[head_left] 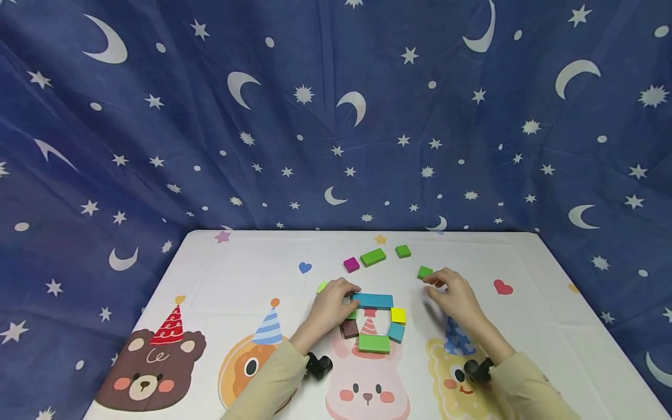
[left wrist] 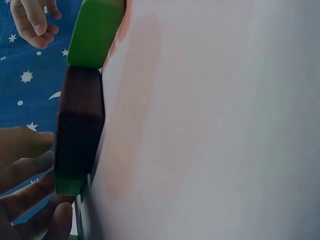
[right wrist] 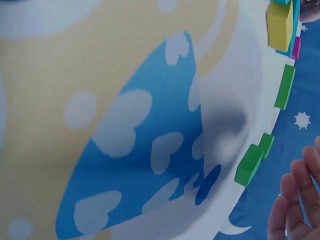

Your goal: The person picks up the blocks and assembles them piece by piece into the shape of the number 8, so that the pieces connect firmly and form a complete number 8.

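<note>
A ring of blocks lies on the white tabletop. At its back is a long blue block (head_left: pixel 375 301), and my left hand (head_left: pixel 331 303) has thumb and finger around its left end. Below that hand sit a partly covered green block (head_left: pixel 352 315) and a dark brown block (head_left: pixel 349 329). A long green block (head_left: pixel 374 343) forms the front, with a small blue block (head_left: pixel 396 332) and a yellow block (head_left: pixel 398 315) on the right. My right hand (head_left: pixel 455 294) hovers with loosely extended fingers, close to a small green block (head_left: pixel 425 272); the right wrist view shows nothing held.
Behind the ring lie a magenta block (head_left: pixel 351 265), a longer green block (head_left: pixel 373 257) and another small green block (head_left: pixel 403 251). A lime-green piece (head_left: pixel 322 286) is partly hidden behind the left hand. A blue starry curtain (head_left: pixel 336 116) hangs beyond the table's back edge.
</note>
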Motion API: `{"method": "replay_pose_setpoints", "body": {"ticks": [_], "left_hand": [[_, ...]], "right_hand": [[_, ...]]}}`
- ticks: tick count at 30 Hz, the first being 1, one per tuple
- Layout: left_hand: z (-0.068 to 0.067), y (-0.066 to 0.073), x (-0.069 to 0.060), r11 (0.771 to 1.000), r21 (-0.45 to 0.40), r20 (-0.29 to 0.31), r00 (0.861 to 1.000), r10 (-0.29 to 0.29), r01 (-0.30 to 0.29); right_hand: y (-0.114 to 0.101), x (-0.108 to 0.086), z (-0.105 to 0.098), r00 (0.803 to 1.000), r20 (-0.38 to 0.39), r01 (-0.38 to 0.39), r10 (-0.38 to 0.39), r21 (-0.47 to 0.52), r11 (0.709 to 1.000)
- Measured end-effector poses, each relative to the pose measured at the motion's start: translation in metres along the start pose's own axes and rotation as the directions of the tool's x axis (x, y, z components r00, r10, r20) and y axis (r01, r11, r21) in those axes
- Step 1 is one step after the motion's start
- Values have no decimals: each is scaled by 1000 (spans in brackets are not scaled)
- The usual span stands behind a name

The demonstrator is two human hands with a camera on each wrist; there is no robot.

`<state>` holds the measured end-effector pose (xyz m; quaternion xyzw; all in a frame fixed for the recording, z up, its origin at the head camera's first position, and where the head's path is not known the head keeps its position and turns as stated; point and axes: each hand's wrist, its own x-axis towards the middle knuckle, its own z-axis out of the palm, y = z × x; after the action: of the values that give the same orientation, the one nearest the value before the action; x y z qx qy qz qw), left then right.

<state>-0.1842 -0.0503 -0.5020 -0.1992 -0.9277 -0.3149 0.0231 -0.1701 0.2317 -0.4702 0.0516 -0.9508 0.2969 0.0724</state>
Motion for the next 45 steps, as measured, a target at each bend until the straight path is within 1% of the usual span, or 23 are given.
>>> {"method": "replay_pose_setpoints", "body": {"ticks": [5, 10, 19, 24, 27, 32, 41, 45], "left_hand": [[1, 0, 1, 1000, 18, -1, 1000, -5, 5], [0, 2, 0, 1000, 25, -5, 1000, -15, 15], [2, 1, -2, 999, 42, -19, 1000, -13, 14], [3, 1, -2, 999, 47, -16, 1000, -20, 21], [3, 2, -1, 998, 53, -21, 999, -26, 27], [2, 5, 0, 997, 65, -23, 999, -30, 31], [0, 7, 1, 997, 76, -8, 1000, -15, 15], [0, 8, 3, 997, 79, 4, 1000, -12, 12]], "right_hand": [[2, 3, -1, 999, -1, -34, 34, 7, 999], [4, 4, -1, 999, -5, -41, 41, 13, 999], [8, 6, -3, 1000, -11, -28, 29, 27, 999], [12, 9, -5, 999, -29, -38, 39, 22, 999], [15, 12, -5, 997, -36, -61, 62, 21, 998], [18, 16, -5, 994, -18, -104, 105, 26, 994], [25, 27, -4, 990, 21, -140, 140, 37, 989], [27, 31, -2, 985, 49, -167, 165, 36, 985]]}}
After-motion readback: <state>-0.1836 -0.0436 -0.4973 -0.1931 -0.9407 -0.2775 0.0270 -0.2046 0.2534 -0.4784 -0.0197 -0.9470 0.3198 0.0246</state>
